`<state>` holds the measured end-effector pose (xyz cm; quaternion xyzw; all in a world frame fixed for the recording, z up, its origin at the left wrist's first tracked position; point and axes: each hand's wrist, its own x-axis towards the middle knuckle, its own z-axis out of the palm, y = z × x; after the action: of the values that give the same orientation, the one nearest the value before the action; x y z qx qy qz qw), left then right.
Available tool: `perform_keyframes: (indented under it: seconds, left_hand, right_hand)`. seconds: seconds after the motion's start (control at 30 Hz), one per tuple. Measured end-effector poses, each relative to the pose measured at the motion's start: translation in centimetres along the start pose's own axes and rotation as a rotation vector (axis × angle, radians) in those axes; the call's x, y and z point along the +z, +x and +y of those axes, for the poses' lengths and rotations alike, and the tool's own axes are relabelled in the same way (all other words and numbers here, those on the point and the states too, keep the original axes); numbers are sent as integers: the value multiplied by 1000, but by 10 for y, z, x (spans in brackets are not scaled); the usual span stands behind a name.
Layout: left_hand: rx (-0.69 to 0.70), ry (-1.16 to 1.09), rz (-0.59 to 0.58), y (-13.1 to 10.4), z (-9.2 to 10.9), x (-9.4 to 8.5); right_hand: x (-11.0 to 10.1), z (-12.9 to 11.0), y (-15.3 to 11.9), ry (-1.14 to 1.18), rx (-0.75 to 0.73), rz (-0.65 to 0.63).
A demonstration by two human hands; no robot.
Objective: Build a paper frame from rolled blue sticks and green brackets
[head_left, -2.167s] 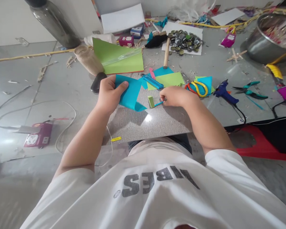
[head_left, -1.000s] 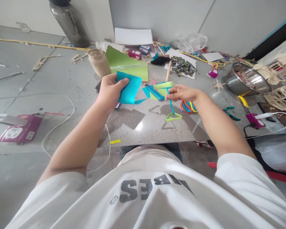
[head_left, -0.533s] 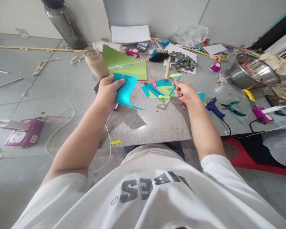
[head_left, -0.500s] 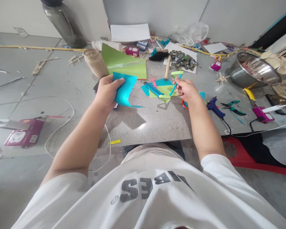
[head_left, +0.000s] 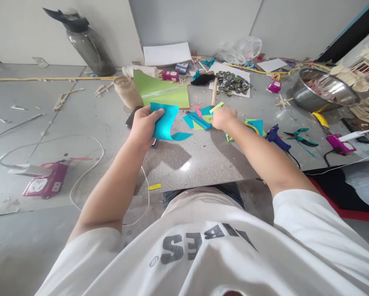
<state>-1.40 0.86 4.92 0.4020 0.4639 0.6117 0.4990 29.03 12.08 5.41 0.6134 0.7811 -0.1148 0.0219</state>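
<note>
My left hand (head_left: 144, 125) pinches a sheet of blue paper (head_left: 166, 121) between thumb and fingers; its free lower edge curls up to the right. My right hand (head_left: 224, 118) is closed, back of the hand towards me, around a paper piece of blue and light green strips. One green strip (head_left: 217, 107) sticks out above the fingers, and another green end shows below; the blue part is hidden by the hand. Just left of that hand, a slim blue tool (head_left: 199, 120), which looks like a box cutter, lies on blue and green paper scraps (head_left: 189, 119).
A wooden-handled hammer (head_left: 214, 92) and bottle caps (head_left: 234, 83) lie behind. Green paper (head_left: 166, 96) and a jar (head_left: 128, 92) stand back left. To the right are a glue gun (head_left: 277, 137), pliers (head_left: 301, 136) and a steel bowl (head_left: 323, 92). White cable (head_left: 102, 144) loops at left.
My right hand has turned over and moved slightly left and down, so it now covers most of the strip piece. The blue sheet stays in my left hand. The view has shifted slightly.
</note>
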Motion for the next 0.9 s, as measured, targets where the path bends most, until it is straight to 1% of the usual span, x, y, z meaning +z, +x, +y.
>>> perform_keyframes:
  seconds: [0.1, 0.23, 0.37, 0.43, 0.5, 0.57, 0.67, 0.77, 0.9]
  left_hand:
    - [0, 0, 7, 1, -1, -1]
    - [11, -11, 4, 1, -1, -3]
    - [-5, 18, -22, -3, 0, -1]
    - [-69, 66, -23, -4, -2, 3]
    - [-175, 105, -63, -6, -6, 12]
    - [-307, 107, -148, -6, -12, 25]
    - [-496, 74, -284, -4, -22, 43]
    - [-570, 49, -371, -1, -32, 54]
    - [-613, 60, -437, 3, -46, 55]
  right_hand:
    - [-1, -7, 0, -41, 78, -96]
    - [-18, -7, -5, -37, 63, -221]
    - [-34, 2, -12, -23, 32, -265]
    - [-37, 10, -16, 31, 27, -292]
    - [-37, 18, -19, 134, 57, -340]
    - [-34, 25, -21, 246, 99, -379]
    - [-29, 30, -24, 352, 96, -364]
    - [-23, 27, -26, 395, 30, -322]
    - [-9, 18, -29, 515, -65, -258]
